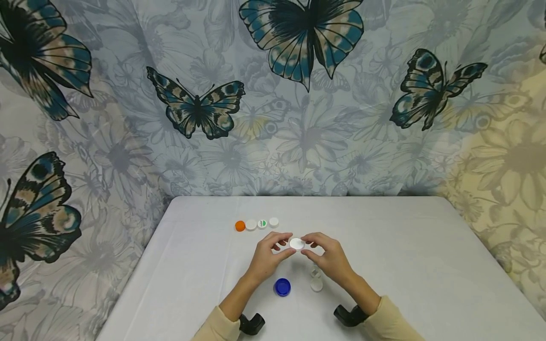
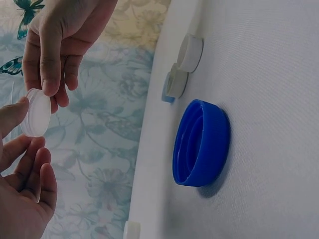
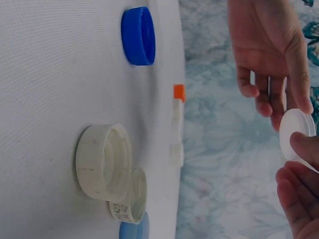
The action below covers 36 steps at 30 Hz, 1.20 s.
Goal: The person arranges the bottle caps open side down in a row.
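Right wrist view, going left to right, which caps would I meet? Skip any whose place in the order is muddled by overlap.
Larger pale cap → dark blue cap → orange cap → held white cap.

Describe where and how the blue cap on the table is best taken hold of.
Likely best: pinch the blue cap across opposite sides of its outer wall, coming from above. It lies open side up, so the wall stands upright around the hollow, and a gap separates it from the pale caps on the person's right.
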Available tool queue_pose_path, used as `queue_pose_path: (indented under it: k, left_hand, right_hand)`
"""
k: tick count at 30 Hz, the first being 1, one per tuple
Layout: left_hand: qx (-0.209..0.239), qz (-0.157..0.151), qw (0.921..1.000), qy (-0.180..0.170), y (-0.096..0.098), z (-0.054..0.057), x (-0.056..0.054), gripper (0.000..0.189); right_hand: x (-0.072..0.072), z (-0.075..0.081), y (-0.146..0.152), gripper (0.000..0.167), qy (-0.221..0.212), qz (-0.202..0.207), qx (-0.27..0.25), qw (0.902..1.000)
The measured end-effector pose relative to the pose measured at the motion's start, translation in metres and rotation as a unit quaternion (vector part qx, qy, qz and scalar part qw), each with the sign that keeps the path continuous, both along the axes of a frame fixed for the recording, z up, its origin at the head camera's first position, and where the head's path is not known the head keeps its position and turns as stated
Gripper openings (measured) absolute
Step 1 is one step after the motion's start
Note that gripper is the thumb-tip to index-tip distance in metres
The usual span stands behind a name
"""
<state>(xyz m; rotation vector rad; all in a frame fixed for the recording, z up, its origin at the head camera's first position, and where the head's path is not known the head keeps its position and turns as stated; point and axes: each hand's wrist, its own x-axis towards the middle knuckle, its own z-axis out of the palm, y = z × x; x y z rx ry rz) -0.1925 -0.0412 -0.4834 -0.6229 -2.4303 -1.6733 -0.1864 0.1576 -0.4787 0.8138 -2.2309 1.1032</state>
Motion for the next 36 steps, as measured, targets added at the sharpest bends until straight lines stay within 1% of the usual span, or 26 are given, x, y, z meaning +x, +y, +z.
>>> queue_pose_path:
  k: [4,8,13,19,27,31,36]
  left_hand:
    - [0.002,0.003,1.0000,0.001,0.0000,0.0010,0.0006,0.037]
    - [0.006,0.005,1.0000,-0.001,-0.0002,0.0016,0.0013,0.036]
    - [0.013,0.013,0.9998,-0.001,-0.0007,0.0012,0.0022,0.035]
    - [0.018,0.021,0.9996,0.005,-0.0006,-0.0001,0.0038,0.033]
    - [0.025,0.034,0.9991,0.001,0.0011,-0.0011,0.0049,0.029]
    - [0.029,0.042,0.9987,-0.005,0.0020,-0.0018,0.0049,0.026]
    - [0.061,0.053,0.9965,-0.021,0.0037,-0.0015,0.0058,0.018]
  right_hand:
    - [0.0002,-0.0028,-0.0012,0.034,0.041,-0.019,0.007,0.9990]
    - [-0.0004,-0.0043,-0.0016,0.034,0.077,-0.026,0.010,0.9966]
    - [-0.0006,-0.0051,-0.0015,0.035,0.100,-0.029,0.011,0.9945]
    - [0.0006,-0.0066,-0.0023,0.034,0.092,-0.026,0.004,0.9954]
    - [0.0019,-0.0070,-0.0043,0.031,0.086,-0.032,-0.022,0.9955]
    - [0.0032,-0.0078,-0.0050,0.030,0.073,-0.023,-0.033,0.9966]
    - [0.0040,-0.0088,-0.0057,0.036,0.055,-0.002,-0.055,0.9970]
